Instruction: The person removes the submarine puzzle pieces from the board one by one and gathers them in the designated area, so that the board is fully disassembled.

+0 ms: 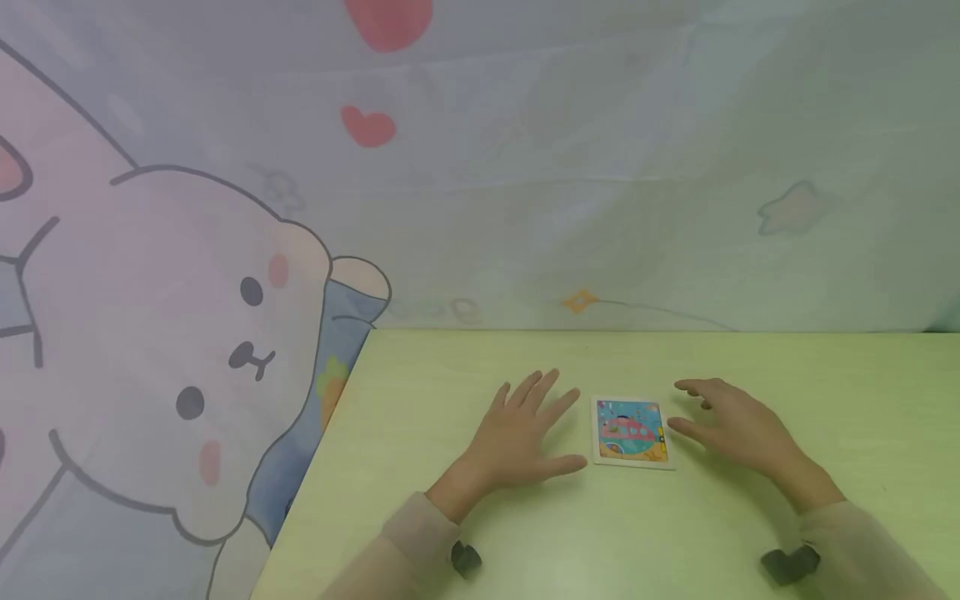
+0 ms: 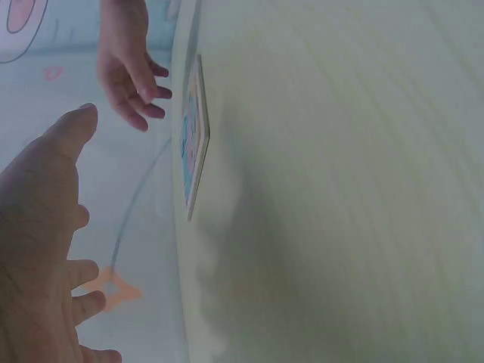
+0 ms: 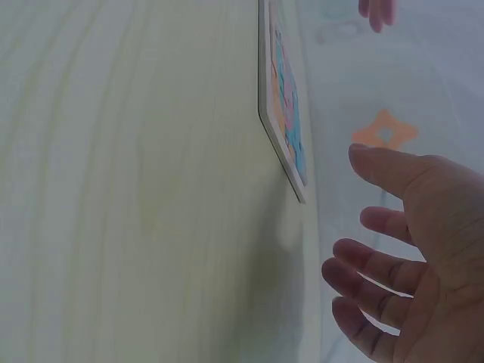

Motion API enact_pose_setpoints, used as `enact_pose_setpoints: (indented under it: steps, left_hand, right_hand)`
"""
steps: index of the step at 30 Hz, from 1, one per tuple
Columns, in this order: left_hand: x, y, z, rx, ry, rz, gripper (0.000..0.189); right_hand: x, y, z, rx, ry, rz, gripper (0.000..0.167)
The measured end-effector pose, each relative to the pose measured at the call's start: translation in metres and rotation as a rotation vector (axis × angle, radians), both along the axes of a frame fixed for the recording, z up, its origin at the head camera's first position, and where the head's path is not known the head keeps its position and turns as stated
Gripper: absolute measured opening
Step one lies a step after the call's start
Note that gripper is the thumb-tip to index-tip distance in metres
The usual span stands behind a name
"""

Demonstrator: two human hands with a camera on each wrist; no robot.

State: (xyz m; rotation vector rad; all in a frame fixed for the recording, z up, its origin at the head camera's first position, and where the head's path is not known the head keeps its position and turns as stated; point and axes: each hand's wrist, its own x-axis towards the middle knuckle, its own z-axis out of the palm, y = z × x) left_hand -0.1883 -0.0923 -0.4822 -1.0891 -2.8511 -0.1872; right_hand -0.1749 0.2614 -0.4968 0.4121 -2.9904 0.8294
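Observation:
A small square picture puzzle (image 1: 631, 432) with a white border lies flat on the table, showing a pink submarine on blue water. To its left is my left hand (image 1: 517, 437), fingers spread and thumb stretched toward the border, holding nothing. My right hand (image 1: 738, 425) hovers on the other side, its fingers loosely bent and nothing in its grasp. Seen edge-on in the left wrist view, the puzzle (image 2: 194, 144) has a thin pale rim. In the right wrist view, the thumb and fingers of the right hand (image 3: 423, 265) are apart from the puzzle (image 3: 283, 98).
The pale yellow-green table (image 1: 862, 417) runs back to a hanging cloth (image 1: 562, 167) printed with hearts and stars. A large cartoon animal print (image 1: 165, 333) covers the left side, beside the table's left edge. Dark wrist straps (image 1: 791, 565) show below both hands.

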Motion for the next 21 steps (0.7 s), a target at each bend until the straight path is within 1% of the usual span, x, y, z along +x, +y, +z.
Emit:
enact_pose_setpoints:
  steps: [4,10,16,18,21]
  left_hand:
    - [0.003,0.014,-0.011,-0.047,-0.020,-0.028,0.090]
    - [0.008,0.038,-0.027,-0.118,-0.047,-0.073,0.092]
    - [0.015,0.059,-0.035,-0.155,-0.038,-0.122,0.089]
    - [0.016,0.065,-0.037,-0.167,-0.039,-0.129,0.088]
    - [0.018,0.074,-0.039,-0.177,-0.069,-0.122,0.086]
  right_hand:
    - [-0.005,-0.005,-0.003,-0.023,-0.052,-0.008,0.061]
    - [-0.011,-0.011,-0.006,-0.046,-0.068,0.004,0.049]
    - [-0.016,-0.014,-0.011,-0.067,-0.094,0.020,0.047]
    - [-0.017,-0.015,-0.012,-0.068,-0.106,0.022,0.048]
    - [-0.019,-0.016,-0.013,-0.067,-0.117,0.023,0.047]
